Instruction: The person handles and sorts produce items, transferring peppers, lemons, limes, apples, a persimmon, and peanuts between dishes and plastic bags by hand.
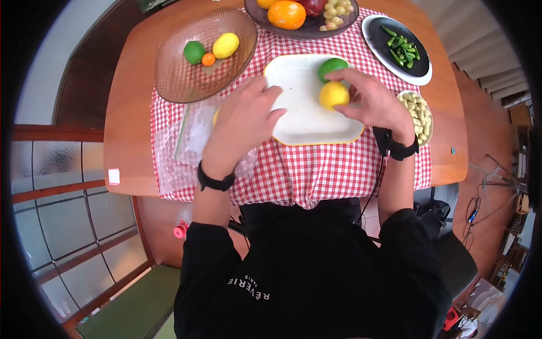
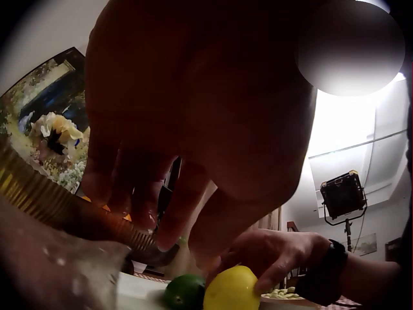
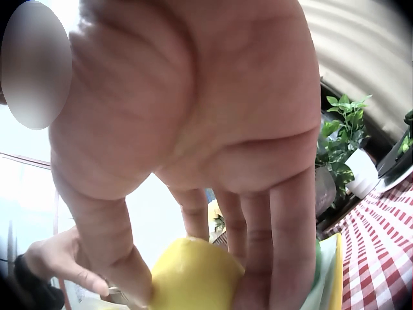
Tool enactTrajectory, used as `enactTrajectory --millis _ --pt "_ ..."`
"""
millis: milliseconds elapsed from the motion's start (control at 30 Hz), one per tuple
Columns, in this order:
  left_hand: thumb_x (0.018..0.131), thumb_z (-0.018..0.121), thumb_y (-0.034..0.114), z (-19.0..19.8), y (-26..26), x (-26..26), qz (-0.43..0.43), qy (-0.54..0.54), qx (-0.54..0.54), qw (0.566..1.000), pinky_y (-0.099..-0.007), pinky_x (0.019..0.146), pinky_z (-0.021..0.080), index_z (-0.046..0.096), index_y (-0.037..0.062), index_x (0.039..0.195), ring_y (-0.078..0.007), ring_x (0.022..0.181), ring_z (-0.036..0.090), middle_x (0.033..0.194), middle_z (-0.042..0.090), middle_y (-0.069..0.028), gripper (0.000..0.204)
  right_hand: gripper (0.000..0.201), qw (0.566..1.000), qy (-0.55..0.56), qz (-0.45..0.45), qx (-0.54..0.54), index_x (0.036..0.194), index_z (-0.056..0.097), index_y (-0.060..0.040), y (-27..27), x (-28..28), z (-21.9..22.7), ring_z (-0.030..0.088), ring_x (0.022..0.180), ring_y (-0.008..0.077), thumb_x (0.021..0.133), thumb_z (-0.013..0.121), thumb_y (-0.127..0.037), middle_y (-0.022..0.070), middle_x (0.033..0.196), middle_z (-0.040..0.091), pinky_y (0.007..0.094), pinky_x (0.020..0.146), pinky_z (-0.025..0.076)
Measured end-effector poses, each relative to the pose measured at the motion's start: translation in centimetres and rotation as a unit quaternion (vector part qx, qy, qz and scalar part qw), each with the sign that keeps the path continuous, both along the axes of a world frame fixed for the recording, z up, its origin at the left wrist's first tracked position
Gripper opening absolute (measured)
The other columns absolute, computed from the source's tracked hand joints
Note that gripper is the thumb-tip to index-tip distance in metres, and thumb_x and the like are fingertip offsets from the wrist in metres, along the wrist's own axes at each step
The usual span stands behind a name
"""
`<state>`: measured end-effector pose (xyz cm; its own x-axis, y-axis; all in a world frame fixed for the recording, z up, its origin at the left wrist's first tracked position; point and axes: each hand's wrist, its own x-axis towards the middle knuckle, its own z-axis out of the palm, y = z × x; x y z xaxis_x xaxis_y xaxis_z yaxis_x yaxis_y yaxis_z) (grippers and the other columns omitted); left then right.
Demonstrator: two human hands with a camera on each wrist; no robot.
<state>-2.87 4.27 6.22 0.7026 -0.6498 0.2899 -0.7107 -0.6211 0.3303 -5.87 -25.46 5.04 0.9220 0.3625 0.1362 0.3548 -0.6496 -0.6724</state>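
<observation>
My right hand (image 1: 375, 101) pinches a yellow lemon (image 1: 334, 96) between thumb and fingers over the right part of a white tray (image 1: 305, 133). A green fruit (image 1: 332, 69) lies just behind the lemon in the tray. In the right wrist view the lemon (image 3: 193, 278) sits between the thumb and fingers. My left hand (image 1: 243, 116) hovers at the tray's left edge, fingers spread and holding nothing. Beneath it, mostly hidden, a bit of something yellow (image 1: 215, 117) shows by a clear plastic bag (image 1: 195, 133).
A brown ribbed bowl (image 1: 175, 82) with a green fruit, a lemon and a small orange fruit stands back left. Behind the tray is a fruit bowl (image 1: 316, 34). At the right are a plate of green peppers (image 1: 403, 48) and a bowl of pale pods (image 1: 418, 116).
</observation>
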Motion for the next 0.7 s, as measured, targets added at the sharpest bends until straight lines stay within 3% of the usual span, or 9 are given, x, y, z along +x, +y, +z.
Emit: enactTrajectory --millis 33,200,267,300,367,400,467,500,700 --pt "0.084 0.078 0.013 -0.1 1.0 0.4 -0.013 0.03 0.024 0.999 -0.0481 0.081 0.054 0.072 0.0026 0.116 -0.0383 0.094 0.067 0.099 0.068 -0.0173 0.034 0.057 0.998 -0.054 0.009 0.019 0.134 0.063 -0.0057 0.2 0.1 0.4 0.07 0.085 0.0278 0.08 0.082 -0.009 0.0152 0.113 0.07 0.0371 0.077 0.061" --pt "0.084 0.069 0.003 -0.9 3.6 0.8 0.01 0.047 0.084 0.995 -0.0498 0.081 0.054 0.071 0.0031 0.118 -0.0429 0.094 0.068 0.096 0.07 -0.021 0.034 0.047 0.998 -0.02 0.002 0.054 0.126 0.068 -0.0035 0.3 0.2 0.5 0.071 0.082 0.0264 0.083 0.083 -0.015 0.014 0.113 0.071 0.036 0.073 0.059" --pt "0.084 0.069 -0.002 -0.9 4.4 1.3 -0.032 0.018 -0.04 0.999 -0.0425 0.077 0.056 0.07 0.0034 0.122 -0.0364 0.084 0.07 0.092 0.07 -0.02 0.039 0.048 0.999 0.016 -0.015 -0.043 0.125 0.069 -0.0034 0.3 0.3 0.2 0.071 0.08 0.0252 0.081 0.085 -0.014 0.0134 0.111 0.071 0.0353 0.072 0.059" --pt "0.084 0.069 -0.002 -0.8 5.0 1.4 -0.033 0.02 -0.033 0.999 -0.0425 0.077 0.056 0.07 0.0034 0.122 -0.0364 0.084 0.07 0.092 0.07 -0.02 0.039 0.048 0.999 0.017 -0.016 -0.036 0.125 0.069 -0.0034 0.4 0.3 0.2 0.071 0.08 0.0252 0.081 0.085 -0.014 0.0134 0.111 0.071 0.0353 0.072 0.059" --pt "0.088 0.07 -0.004 0.6 5.3 1.1 0.06 0.102 -0.083 0.99 -0.0316 0.073 0.054 0.07 0.0013 0.117 -0.0218 0.075 0.068 0.086 0.07 -0.0135 0.03 0.049 0.999 -0.012 0.001 0.03 0.125 0.069 -0.0052 0.6 0.3 0.5 0.071 0.085 0.0245 0.08 0.086 -0.014 0.0137 0.11 0.072 0.0357 0.072 0.059" --pt "0.088 0.07 -0.004 0.6 5.5 1.3 0.061 0.105 -0.082 0.989 -0.0316 0.073 0.054 0.07 0.0013 0.117 -0.0218 0.075 0.068 0.086 0.07 -0.0135 0.03 0.049 0.999 -0.008 0.002 0.031 0.125 0.069 -0.0052 0.9 0.2 0.0 0.071 0.085 0.0245 0.08 0.086 -0.014 0.0137 0.11 0.072 0.0357 0.072 0.059" --pt "0.092 0.072 -0.003 0.8 5.8 2.5 0.074 0.152 -0.122 0.978 -0.0251 0.07 0.05 0.071 -0.0001 0.107 -0.0095 0.074 0.061 0.083 0.067 -0.0048 0.016 0.049 0.995 -0.077 0.059 0.016 0.126 0.069 -0.0072 1.6 0.2 -0.1 0.071 0.093 0.0247 0.08 0.086 -0.011 0.0121 0.111 0.072 0.0353 0.077 0.06" --pt "0.094 0.074 0.001 0.7 5.7 2.9 0.066 0.151 -0.148 0.975 -0.0222 0.067 0.047 0.07 -0.0005 0.101 -0.0057 0.075 0.06 0.084 0.067 -0.0002 0.008 0.049 0.998 -0.014 0.047 0.041 0.127 0.069 -0.0089 1.8 -0.3 0.6 0.07 0.1 0.026 0.081 0.085 -0.009 0.0098 0.115 0.071 0.0362 0.083 0.061" --pt "0.087 0.076 -0.001 -0.7 5.2 3.3 0.027 0.105 -0.217 0.97 -0.0229 0.059 0.044 0.074 -0.0005 0.097 -0.0056 0.064 0.054 0.072 0.06 -0.001 0.011 0.052 0.991 -0.069 0.022 0.108 0.129 0.07 -0.0097 2.5 -0.4 0.6 0.07 0.1 0.0226 0.08 0.087 -0.007 0.0064 0.125 0.071 0.0344 0.088 0.061"
